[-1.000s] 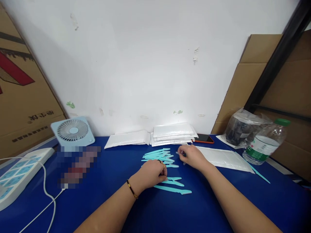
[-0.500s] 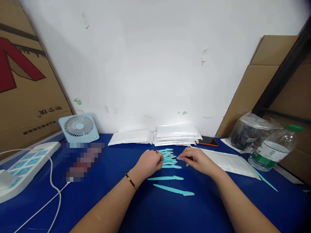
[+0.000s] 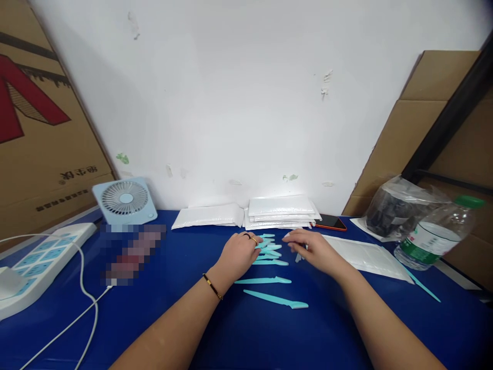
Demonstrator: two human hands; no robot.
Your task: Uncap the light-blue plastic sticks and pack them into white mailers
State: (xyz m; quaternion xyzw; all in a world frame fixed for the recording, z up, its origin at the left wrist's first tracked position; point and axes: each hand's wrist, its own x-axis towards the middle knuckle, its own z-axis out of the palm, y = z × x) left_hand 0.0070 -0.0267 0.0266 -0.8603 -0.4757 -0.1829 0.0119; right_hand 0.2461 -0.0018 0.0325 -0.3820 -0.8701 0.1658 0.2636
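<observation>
Several turquoise razor-like sticks (image 3: pixel 271 262) lie in a loose row on the blue table, their wider ends to the right. My left hand (image 3: pixel 241 253) is over the left ends of the far ones, its fingers closed on a turquoise stick. My right hand (image 3: pixel 313 247) is just right of the row, fingers apart, with small clear pieces (image 3: pixel 299 257) on the table under it. Nearer to me lie two more separate sticks, one of them (image 3: pixel 275 299) the closest. Another turquoise stick (image 3: pixel 427 290) rests at the right, partly beside a white padded envelope (image 3: pixel 365 257).
White padded envelopes (image 3: pixel 281 206) are stacked by the wall, with a phone (image 3: pixel 330 222) beside them. A green-capped bottle (image 3: pixel 429 241) and a bagged dark object (image 3: pixel 385 213) stand right. At left are a blue fan (image 3: pixel 127 199), a power strip (image 3: pixel 50 262) and cables.
My right hand has opened its fingers, and the clear piece between them is no longer seen there. My left hand has shifted slightly right over the sticks. The view has tilted a little.
</observation>
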